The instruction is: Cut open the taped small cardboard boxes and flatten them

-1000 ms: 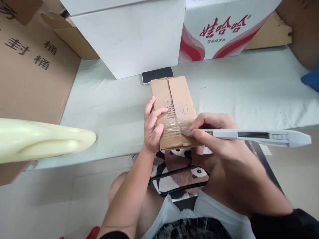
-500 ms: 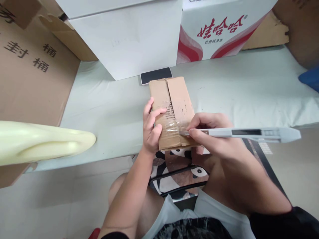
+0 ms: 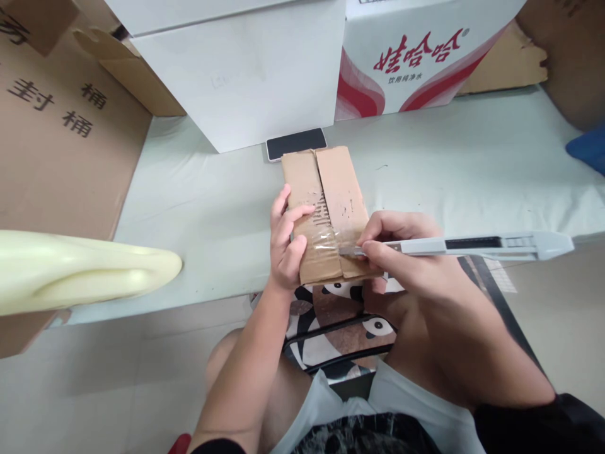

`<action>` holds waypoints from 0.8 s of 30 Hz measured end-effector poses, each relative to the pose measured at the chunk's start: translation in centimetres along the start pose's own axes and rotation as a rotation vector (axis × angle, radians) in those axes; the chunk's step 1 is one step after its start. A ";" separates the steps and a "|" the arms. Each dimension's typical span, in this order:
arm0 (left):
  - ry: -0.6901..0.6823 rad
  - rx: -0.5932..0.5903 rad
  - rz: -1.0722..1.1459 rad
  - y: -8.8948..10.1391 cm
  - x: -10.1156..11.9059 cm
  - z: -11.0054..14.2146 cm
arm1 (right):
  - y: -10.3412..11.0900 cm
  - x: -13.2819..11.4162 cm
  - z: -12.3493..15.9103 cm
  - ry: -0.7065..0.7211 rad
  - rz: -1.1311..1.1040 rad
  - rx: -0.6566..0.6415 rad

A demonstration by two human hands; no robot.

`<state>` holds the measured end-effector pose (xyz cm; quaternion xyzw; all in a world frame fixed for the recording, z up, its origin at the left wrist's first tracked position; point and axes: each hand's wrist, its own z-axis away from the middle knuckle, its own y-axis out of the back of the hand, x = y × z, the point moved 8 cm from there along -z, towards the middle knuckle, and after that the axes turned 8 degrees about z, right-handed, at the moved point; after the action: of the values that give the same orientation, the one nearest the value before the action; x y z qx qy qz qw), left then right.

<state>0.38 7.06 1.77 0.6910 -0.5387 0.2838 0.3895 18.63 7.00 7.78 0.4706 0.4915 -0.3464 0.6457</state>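
A small brown cardboard box (image 3: 338, 183) lies on the cloth-covered table, its two top flaps meeting along a seam. Clear tape (image 3: 326, 244) spans the seam at the near end, and the cardboard around the middle is torn and ridged. My left hand (image 3: 288, 243) grips the box's left side, fingers curled over the top. Between the thumb and fingers of my right hand (image 3: 401, 243) is a white utility knife (image 3: 430, 246), its handle pointing right. The blade end touches the tape near the seam; the exact tip is hard to make out.
Behind the box lies a phone (image 3: 297, 144), in front of a large white carton (image 3: 246, 82) and a red-and-white carton (image 3: 416, 69). A pale yellow rounded object (image 3: 94, 271) juts in from the left. The table's near edge runs under the box.
The utility knife has rolled and tilted slightly in my right hand, its handle rising a little near the grip. My left hand and the box have barely shifted.
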 end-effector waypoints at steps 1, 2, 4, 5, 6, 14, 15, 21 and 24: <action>0.012 -0.010 0.007 0.1 0.1 -0.1 | 0.1 0.1 0.0 -0.004 0.002 0.013; 0.023 -0.022 0.018 0.2 0.3 -0.2 | 0.2 0.1 0.0 -0.009 -0.005 0.034; 0.030 -0.061 0.037 0.3 1.4 -0.5 | 0.5 0.3 0.0 -0.020 -0.034 0.077; 0.021 -0.090 0.037 0.4 2.3 -0.6 | 0.6 0.4 0.0 -0.024 -0.050 0.091; 0.004 -0.132 0.018 0.3 3.4 -0.8 | 0.6 0.4 0.1 -0.026 -0.064 0.096; 0.037 -0.384 -0.280 -0.5 7.0 -0.4 | 1.2 0.5 0.6 0.014 -0.086 0.142; 0.041 -0.378 -0.275 -0.1 6.7 -0.4 | 1.5 0.6 0.5 0.051 -0.088 0.158; 0.094 -0.191 -0.068 3.3 3.8 -1.0 | 4.2 1.6 0.2 0.216 -0.144 0.386; 0.194 0.179 0.083 6.0 2.0 -1.4 | 4.8 1.7 0.4 0.211 -0.059 0.439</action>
<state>-4.89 6.52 5.50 0.6693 -0.4994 0.4121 0.3644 23.63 8.13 7.49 0.6187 0.4828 -0.4125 0.4626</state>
